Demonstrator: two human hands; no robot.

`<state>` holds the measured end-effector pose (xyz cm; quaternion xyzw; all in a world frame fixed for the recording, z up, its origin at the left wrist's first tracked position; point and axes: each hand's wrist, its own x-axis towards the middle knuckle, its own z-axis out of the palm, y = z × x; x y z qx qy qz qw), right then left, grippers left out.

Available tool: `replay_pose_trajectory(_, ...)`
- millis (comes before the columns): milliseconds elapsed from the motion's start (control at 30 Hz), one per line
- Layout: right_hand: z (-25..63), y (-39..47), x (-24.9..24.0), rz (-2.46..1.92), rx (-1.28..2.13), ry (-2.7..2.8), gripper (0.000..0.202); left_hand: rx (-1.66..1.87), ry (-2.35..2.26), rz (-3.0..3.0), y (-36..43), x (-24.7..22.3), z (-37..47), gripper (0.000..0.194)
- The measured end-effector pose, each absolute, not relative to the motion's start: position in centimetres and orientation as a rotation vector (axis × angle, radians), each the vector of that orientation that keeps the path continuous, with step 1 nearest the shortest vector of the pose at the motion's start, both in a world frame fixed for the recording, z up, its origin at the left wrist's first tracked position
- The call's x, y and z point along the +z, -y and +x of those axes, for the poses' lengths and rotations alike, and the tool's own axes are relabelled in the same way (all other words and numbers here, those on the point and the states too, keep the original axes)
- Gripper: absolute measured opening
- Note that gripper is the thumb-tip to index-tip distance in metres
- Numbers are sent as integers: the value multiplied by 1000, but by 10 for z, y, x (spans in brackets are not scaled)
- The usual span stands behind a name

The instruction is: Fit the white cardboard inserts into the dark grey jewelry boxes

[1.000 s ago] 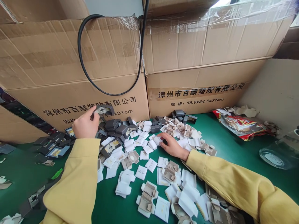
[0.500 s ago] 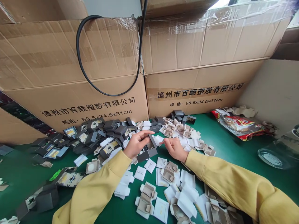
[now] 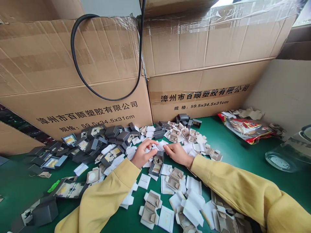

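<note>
Brown cartons (image 3: 179,72) behind green tabletop (image 3: 215,136). Left hand (image 3: 143,153) curved, thumb and forefinger slightly apart; right hand (image 3: 178,153) with thumb and forefinger drawn close, both near white paper piece (image 3: 160,146). Firm hold by either: cannot tell. Open dark box (image 3: 156,168) just below, between hands, amid scattered white cards (image 3: 144,181) and grey inserts (image 3: 151,207).
</note>
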<state>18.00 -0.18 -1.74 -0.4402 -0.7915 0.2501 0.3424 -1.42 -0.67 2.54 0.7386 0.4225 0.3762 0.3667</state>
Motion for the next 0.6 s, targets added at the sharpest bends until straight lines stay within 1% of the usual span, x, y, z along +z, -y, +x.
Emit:
replay_pose_trajectory(67, 180, 1, -18, -1144, 658, 2068, 53, 1151, -1295, 1821, 5, 21, -14, 7)
replay_pose_trajectory(100, 180, 1, -19, -1144, 659, 2070, 53, 1198, -1339, 1795, 4, 19, -14, 4)
replay_pose_trajectory(300, 180, 1, -18, -1131, 690, 2058, 51, 1200, -1142, 1956, 15, 12, -7, 22)
replay_pose_trajectory(433, 179, 1, -17, -1133, 715, 2063, 50, 1232, -1005, 1946, 24, 13, -2, 35)
replay_pose_trajectory(600, 179, 0, -19, -1136, 672, 2063, 50, 1195, -784, 1835, 30, 15, 4, 37)
